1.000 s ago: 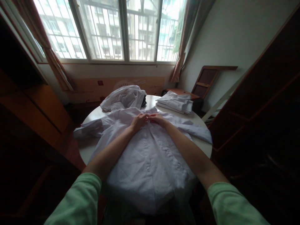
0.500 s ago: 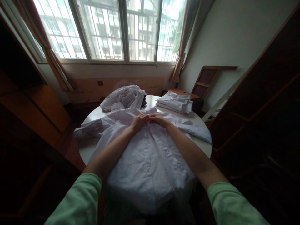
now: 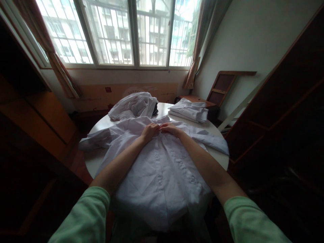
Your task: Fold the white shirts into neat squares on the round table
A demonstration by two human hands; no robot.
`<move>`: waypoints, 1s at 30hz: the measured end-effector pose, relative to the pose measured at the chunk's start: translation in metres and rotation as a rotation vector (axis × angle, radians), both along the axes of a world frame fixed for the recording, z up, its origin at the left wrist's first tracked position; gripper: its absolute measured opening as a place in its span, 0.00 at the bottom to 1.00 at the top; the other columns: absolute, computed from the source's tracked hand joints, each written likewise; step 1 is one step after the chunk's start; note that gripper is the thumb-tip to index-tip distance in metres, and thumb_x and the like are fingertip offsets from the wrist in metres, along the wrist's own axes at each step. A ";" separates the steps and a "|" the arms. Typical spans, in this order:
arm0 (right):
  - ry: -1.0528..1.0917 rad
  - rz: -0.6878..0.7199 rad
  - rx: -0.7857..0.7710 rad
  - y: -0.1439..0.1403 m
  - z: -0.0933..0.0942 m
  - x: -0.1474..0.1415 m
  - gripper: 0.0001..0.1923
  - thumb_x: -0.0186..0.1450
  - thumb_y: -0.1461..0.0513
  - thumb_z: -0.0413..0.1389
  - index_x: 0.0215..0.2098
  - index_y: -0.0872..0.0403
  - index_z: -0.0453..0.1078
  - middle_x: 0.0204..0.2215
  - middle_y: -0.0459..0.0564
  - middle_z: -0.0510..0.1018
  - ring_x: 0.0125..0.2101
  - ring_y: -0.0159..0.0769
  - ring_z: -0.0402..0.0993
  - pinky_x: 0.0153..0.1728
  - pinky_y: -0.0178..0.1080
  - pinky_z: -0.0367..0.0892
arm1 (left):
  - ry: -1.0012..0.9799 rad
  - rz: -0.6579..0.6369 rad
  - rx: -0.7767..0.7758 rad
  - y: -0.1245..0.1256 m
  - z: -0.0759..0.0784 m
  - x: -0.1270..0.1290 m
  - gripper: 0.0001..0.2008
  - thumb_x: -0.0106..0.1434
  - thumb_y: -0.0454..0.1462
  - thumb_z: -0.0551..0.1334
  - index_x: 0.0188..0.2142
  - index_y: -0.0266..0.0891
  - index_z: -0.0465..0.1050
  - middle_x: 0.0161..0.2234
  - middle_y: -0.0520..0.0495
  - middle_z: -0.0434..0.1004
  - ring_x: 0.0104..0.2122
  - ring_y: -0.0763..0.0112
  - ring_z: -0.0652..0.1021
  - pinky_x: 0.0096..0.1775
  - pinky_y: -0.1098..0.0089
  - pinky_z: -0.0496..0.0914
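A white shirt (image 3: 149, 172) lies spread over the round white table (image 3: 97, 161), its collar end away from me and its hem hanging over the near edge. The sleeves reach out to the left and right. My left hand (image 3: 151, 130) and my right hand (image 3: 169, 128) meet at the front opening just below the collar. Both are closed, with fingertips pinching the shirt's front edges. Any button between the fingers is too small to make out. Below the hands the two front edges run down the shirt, slightly apart.
A heap of crumpled white clothing (image 3: 134, 104), with something dark at its right side, sits at the table's back left. Folded white shirts (image 3: 188, 110) are stacked at the back right. Beyond are a barred window (image 3: 113, 33), a wooden chair (image 3: 222, 86) and a dark cabinet (image 3: 278, 101).
Almost nothing differs. Both hands stay at the same spot below the collar, with only a slight shift of the fingers.
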State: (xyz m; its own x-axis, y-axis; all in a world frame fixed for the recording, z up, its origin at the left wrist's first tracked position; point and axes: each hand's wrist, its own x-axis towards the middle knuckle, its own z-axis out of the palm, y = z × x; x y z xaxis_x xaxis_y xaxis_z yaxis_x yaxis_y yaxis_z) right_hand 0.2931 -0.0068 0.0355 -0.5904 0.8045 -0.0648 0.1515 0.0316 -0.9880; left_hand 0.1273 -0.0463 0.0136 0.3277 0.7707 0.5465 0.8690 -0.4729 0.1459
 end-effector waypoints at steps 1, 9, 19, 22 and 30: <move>-0.001 -0.002 0.002 0.000 0.000 -0.001 0.03 0.53 0.69 0.55 0.25 0.58 0.71 0.19 0.43 0.72 0.21 0.25 0.64 0.26 0.29 0.60 | 0.012 0.008 0.000 -0.001 0.001 0.000 0.06 0.61 0.37 0.60 0.32 0.37 0.72 0.29 0.46 0.74 0.31 0.69 0.74 0.33 0.72 0.68; 0.052 -0.010 -0.034 0.001 -0.002 -0.003 0.05 0.54 0.70 0.53 0.23 0.58 0.69 0.18 0.43 0.70 0.20 0.24 0.62 0.25 0.29 0.60 | 0.050 0.058 0.035 -0.004 0.003 0.004 0.06 0.61 0.37 0.58 0.33 0.38 0.73 0.30 0.46 0.75 0.32 0.68 0.74 0.32 0.72 0.66; 0.081 -0.013 -0.057 0.003 -0.002 -0.001 0.02 0.53 0.67 0.56 0.23 0.58 0.69 0.18 0.43 0.69 0.21 0.25 0.61 0.25 0.30 0.58 | 0.095 0.029 0.100 -0.002 0.003 0.003 0.05 0.60 0.34 0.59 0.30 0.38 0.74 0.33 0.46 0.78 0.37 0.66 0.73 0.37 0.69 0.67; 0.089 -0.006 -0.050 0.004 -0.004 -0.001 0.01 0.51 0.66 0.57 0.23 0.58 0.69 0.18 0.42 0.67 0.21 0.25 0.60 0.25 0.31 0.57 | 0.080 0.070 0.085 -0.002 0.003 0.004 0.06 0.61 0.33 0.57 0.32 0.39 0.73 0.34 0.45 0.77 0.37 0.66 0.73 0.38 0.69 0.67; 0.049 0.019 -0.018 0.007 -0.006 -0.004 0.03 0.50 0.66 0.58 0.22 0.58 0.67 0.17 0.41 0.65 0.20 0.25 0.57 0.25 0.32 0.54 | 0.072 0.179 0.012 -0.003 0.004 0.005 0.07 0.62 0.34 0.55 0.33 0.37 0.72 0.34 0.42 0.75 0.39 0.63 0.74 0.40 0.67 0.67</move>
